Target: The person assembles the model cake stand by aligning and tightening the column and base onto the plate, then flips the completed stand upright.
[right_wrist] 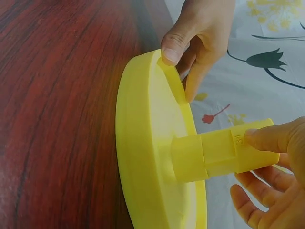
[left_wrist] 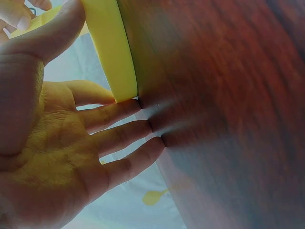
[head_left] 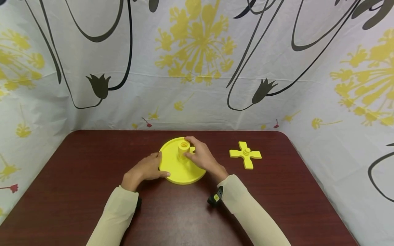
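Note:
A round yellow plate with a raised rim (head_left: 172, 171) lies on the table. On it stands an upright yellow cylinder (head_left: 183, 152) with a hollow, ringed top; in the right wrist view, a collar marked with digits (right_wrist: 238, 138) shows. My right hand (head_left: 201, 155) pinches this cylinder near its top, thumb on one side, fingers on the other. My left hand (head_left: 146, 168) holds the plate's left edge, its thumb over the rim and its fingers along the outside. In the left wrist view, the fingertips (left_wrist: 155, 140) come down to the tabletop. A small yellow piece (head_left: 192, 149) shows partly behind the right hand.
To the right of the plate lies a flat yellow cross-shaped piece (head_left: 246, 154) with a round stub at its centre. The dark reddish wooden table (head_left: 92, 164) ends at a pale patterned cloth (head_left: 197, 112) at the back and sides.

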`<state>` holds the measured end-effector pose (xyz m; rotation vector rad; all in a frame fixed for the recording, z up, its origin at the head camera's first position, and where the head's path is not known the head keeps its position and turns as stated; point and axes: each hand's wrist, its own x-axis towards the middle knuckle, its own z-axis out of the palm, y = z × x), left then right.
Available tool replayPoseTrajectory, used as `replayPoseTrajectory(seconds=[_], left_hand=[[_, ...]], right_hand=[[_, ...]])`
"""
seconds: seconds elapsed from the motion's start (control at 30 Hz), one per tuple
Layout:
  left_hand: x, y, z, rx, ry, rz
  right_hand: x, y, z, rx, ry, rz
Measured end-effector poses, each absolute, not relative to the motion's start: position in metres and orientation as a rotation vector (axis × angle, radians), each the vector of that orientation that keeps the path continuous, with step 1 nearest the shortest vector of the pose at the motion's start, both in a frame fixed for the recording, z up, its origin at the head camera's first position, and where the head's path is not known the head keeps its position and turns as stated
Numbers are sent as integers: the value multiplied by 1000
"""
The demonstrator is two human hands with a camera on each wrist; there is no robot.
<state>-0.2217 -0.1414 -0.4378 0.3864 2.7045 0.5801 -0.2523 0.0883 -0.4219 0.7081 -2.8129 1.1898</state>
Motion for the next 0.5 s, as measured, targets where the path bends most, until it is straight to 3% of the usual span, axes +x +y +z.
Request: replayPoseTrajectory(seconds=[0.5], left_hand=[[-221,-141,-438,380,2703,587]], right_hand=[[-250,82,-424,577,-2818,1098]])
